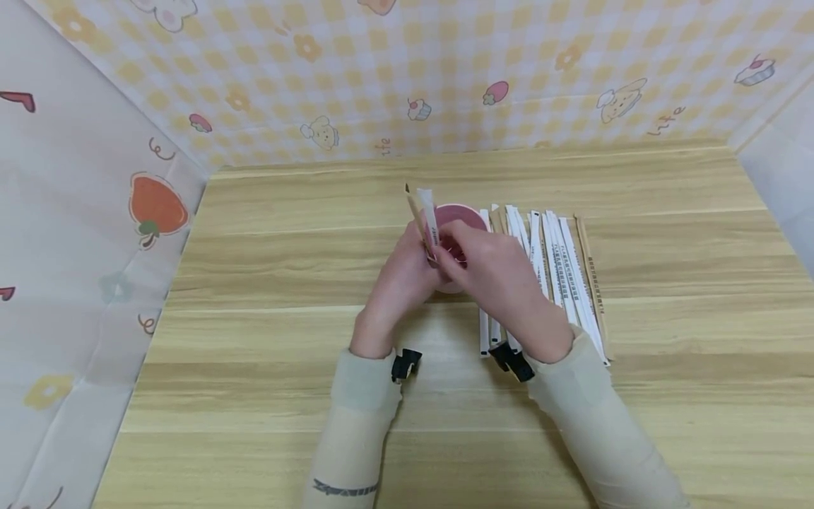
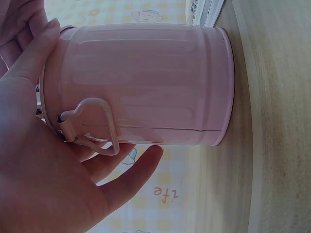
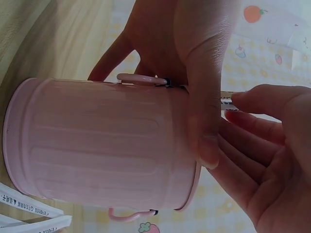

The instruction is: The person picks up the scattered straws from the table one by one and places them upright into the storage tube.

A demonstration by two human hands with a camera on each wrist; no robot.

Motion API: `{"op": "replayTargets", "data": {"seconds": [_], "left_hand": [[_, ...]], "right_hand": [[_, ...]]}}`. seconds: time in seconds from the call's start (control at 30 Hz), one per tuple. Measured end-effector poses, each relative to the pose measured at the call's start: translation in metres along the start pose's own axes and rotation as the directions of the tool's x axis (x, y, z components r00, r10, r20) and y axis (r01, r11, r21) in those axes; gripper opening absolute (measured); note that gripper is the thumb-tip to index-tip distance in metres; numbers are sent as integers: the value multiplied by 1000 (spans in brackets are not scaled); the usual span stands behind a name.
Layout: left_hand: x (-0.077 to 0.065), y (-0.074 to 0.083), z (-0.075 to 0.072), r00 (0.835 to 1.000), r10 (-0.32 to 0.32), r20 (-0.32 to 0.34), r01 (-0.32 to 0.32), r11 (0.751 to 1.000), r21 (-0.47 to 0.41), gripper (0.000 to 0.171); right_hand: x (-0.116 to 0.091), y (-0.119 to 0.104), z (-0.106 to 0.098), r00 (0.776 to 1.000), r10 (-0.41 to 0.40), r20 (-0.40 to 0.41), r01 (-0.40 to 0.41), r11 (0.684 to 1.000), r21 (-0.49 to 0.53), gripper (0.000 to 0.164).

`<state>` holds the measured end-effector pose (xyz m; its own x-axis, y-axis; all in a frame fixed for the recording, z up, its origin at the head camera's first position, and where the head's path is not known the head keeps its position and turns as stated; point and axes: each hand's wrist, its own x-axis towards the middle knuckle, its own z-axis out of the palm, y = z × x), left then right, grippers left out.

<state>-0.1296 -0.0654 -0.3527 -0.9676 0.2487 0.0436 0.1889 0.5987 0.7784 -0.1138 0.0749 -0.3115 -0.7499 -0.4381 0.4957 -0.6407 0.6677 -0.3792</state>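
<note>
A pink metal bucket (image 1: 463, 215) with wire side handles stands upright on the wooden table. My left hand (image 1: 403, 272) grips it near the rim, thumb on one side and fingers spread behind, as the left wrist view shows. From the bucket's left side rise a brown paper-wrapped straw (image 1: 416, 214) and a white paper-wrapped straw (image 1: 428, 206). Over the mouth, my right hand (image 1: 505, 276) pinches the wrapped straws (image 3: 226, 100) between thumb and forefinger. Their lower ends are hidden by the hands and bucket.
Several white and brown wrapped straws (image 1: 566, 272) lie side by side just right of the bucket, partly beneath the right forearm. A yellow checked cloth (image 1: 356, 78) hangs behind the table (image 1: 267, 297), and a white patterned sheet (image 1: 83, 212) hangs at the left.
</note>
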Motion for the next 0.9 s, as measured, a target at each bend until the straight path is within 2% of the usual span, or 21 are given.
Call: {"op": "replayTargets", "data": {"seconds": [0.1,0.23,0.43,0.6,0.73,0.9], "left_hand": [[-1,0,0,1000,-23,8,23,1000,2,66],[0,0,0,1000,-22,11,22,1000,5,75],[2,0,0,999,-37,8,37,999,-21,77],[2,0,1,1000,-24,-2,24,997,-70,85],[1,-1,2,1000,19,-8,-20,989,-147,83],[-2,-1,4,999,-49,-6,48,986,-158,99]], "right_hand": [[0,0,0,1000,-6,24,6,1000,-1,15],[-1,0,0,999,-18,40,19,1000,-10,16],[-2,1,-5,998,-18,64,20,1000,-24,18],[-2,5,-11,999,-22,38,24,999,-37,23],[-4,13,-19,999,17,46,-17,1000,-16,25],[-6,29,-32,994,103,31,-103,995,-9,25]]}}
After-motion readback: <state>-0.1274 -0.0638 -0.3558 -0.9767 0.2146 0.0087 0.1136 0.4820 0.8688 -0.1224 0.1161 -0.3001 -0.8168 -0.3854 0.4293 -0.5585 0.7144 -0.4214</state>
